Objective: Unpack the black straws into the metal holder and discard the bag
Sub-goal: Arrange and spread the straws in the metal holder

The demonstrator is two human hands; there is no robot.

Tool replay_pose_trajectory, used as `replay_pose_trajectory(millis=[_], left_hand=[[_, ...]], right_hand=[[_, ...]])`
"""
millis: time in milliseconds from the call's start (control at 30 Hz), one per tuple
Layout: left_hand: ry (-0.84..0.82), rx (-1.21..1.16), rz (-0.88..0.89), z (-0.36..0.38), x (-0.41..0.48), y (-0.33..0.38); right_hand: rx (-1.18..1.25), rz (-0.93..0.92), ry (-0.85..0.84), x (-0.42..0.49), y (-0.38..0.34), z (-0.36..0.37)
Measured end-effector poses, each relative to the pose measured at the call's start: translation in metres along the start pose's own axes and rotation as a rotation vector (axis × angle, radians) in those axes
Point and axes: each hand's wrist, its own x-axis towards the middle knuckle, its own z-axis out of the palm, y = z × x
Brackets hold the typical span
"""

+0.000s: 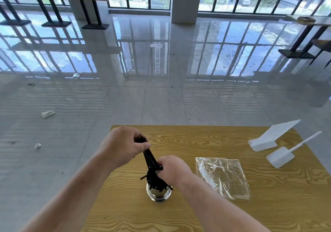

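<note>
- I see a wood-grain table (215, 142) at lower centre, with glossy floor tiles behind it.
- The left hand (123, 144) curls its fingers round the tops of the black straws (150, 158).
- The right hand (173, 169) grips the bundle at the mouth of the metal holder (158, 195).
- The clear bag (222, 176) lies flat to the right of the holder.

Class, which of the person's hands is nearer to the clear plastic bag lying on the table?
Right. The right hand grips the black straws a little left of the clear plastic bag; the left hand holds the bundle's top, farther left of it.
</note>
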Motion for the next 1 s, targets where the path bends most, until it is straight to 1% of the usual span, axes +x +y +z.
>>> replay_pose_trajectory(millis=[100, 267, 467, 533, 633, 667, 733, 833, 933, 1000], left_hand=[[0.02, 0.007, 0.016, -0.007, -0.003, 0.003], [0.122, -0.049, 0.05, -0.03, -0.003, 0.022], [0.229, -0.108, 0.147, -0.057, -0.007, 0.05], [0.261, -0.134, 0.171, -0.064, -0.007, 0.054], [0.281, -0.288, 0.162, -0.066, -0.004, 0.054], [0.281, -0.367, 0.142, -0.064, -0.002, 0.053], [0.277, -0.554, 0.073, -0.059, 0.0, 0.048], [0.246, -0.827, -0.078, -0.048, 0.003, 0.04], [0.184, -1.099, -0.277, -0.029, 0.006, 0.03], [0.16, -1.223, -0.386, -0.016, 0.006, 0.021]], right_hand=[[0.016, -0.013, 0.044, 0.0, 0.0, -0.003], [0.062, -0.018, 0.162, -0.001, 0.007, -0.015], [0.142, -0.016, 0.305, -0.005, 0.023, -0.035], [0.244, 0.017, 0.365, -0.005, 0.028, -0.043], [0.564, 0.066, 0.392, -0.008, 0.029, -0.053], [0.657, 0.058, 0.371, -0.01, 0.026, -0.054], [0.723, 0.012, 0.318, -0.013, 0.021, -0.052], [0.709, -0.018, 0.249, -0.016, 0.017, -0.036], [0.704, 0.016, 0.161, -0.019, 0.021, -0.02], [0.691, 0.03, 0.166, -0.019, 0.026, -0.017]])
